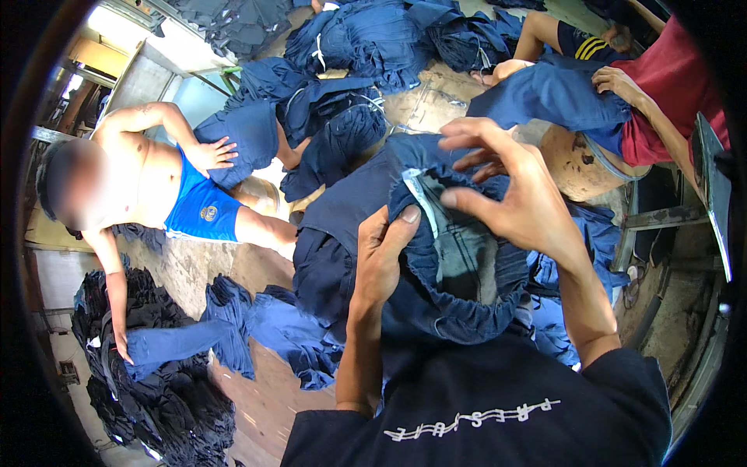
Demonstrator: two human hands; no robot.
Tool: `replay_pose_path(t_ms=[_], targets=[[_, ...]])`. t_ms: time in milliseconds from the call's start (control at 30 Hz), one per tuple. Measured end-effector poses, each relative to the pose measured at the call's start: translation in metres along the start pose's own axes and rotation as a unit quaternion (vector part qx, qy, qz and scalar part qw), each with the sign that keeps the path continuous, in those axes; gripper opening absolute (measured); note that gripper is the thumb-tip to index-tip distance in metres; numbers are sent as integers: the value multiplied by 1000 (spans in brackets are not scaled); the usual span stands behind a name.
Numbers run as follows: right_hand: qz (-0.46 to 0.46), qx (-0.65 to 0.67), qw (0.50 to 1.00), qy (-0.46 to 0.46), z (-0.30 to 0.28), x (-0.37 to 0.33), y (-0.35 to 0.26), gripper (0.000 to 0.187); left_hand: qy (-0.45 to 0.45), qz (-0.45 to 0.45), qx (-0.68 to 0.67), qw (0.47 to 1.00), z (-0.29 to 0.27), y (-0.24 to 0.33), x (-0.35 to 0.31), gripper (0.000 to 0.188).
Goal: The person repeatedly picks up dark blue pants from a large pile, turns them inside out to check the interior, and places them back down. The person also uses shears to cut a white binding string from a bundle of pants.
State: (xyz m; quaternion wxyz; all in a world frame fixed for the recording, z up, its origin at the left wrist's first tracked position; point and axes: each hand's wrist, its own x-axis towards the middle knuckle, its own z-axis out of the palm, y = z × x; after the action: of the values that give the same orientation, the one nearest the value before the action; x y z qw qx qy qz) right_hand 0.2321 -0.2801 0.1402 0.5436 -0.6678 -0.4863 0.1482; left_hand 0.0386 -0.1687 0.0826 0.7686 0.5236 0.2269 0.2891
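Observation:
A pair of dark blue denim pants (467, 321) with a gathered elastic waistband lies in front of me, its waist opening facing up. The grey-green inner side of the cloth shows, with a white strip (421, 201) along the inside of the band. My left hand (383, 247) pinches the left edge of the waistband, thumb on top. Above the far right part of the opening, my right hand (510, 183) hovers with fingers curved and apart, holding nothing. The legs of the pants are partly hidden among other dark cloth.
At left, a person in blue shorts (204, 204) rests one hand on denim and reaches toward a black garment pile (156, 373). Another person in a red shirt (689, 86) handles denim at right. Denim heaps (354, 43) lie beyond; a metal frame (665, 218) stands right.

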Motion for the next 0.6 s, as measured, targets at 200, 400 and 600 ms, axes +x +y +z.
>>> replay_pose_path(t_ms=[200,400,600], targets=[[16,6,1000,25,5,11,3,28,93,-142,-295,940,-38,-18,-19,48],[-109,-50,992,44,11,18,0,28,44,-178,-457,870,-87,-52,-17,47],[-83,-20,996,13,17,24,-8,29,65,-170,-438,880,-115,-77,-11,37]])
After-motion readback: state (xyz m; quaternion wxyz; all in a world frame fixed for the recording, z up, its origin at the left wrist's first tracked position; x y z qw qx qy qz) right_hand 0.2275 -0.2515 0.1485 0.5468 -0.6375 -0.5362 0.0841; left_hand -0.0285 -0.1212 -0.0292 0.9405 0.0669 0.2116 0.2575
